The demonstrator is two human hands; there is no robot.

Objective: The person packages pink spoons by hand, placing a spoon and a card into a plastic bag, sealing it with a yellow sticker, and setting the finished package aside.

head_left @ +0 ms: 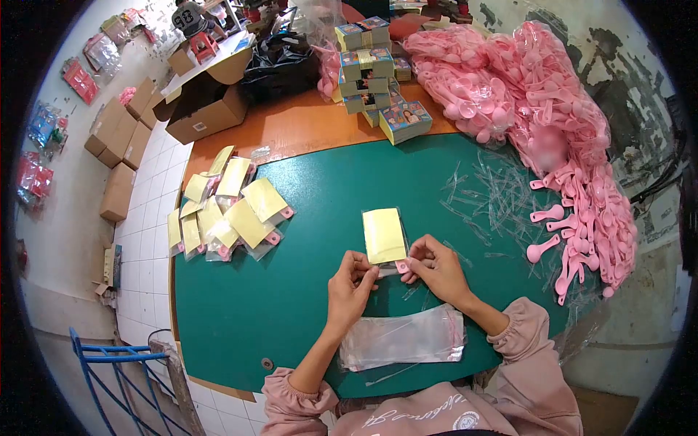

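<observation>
Between my hands is a see-through plastic bag (403, 227) with a yellow card (384, 235) inside. A pink spoon end (402, 267) shows at its lower right corner. My left hand (352, 286) pinches the bag's lower left edge between thumb and fingers. At the lower right corner, my right hand (438, 273) is closed on the bag beside the pink end. Just below my hands lies a stack of flat see-through bags (402, 338), touched by neither hand.
Packed bags with yellow cards (247, 221) lie piled at left. Pink measuring spoons (574, 218) spill from large plastic sacks (538, 80) at right, near scattered plastic strips (494, 192). Card stacks (403, 120) and an open carton (207, 116) stand behind. A person (190, 20) sits farther back.
</observation>
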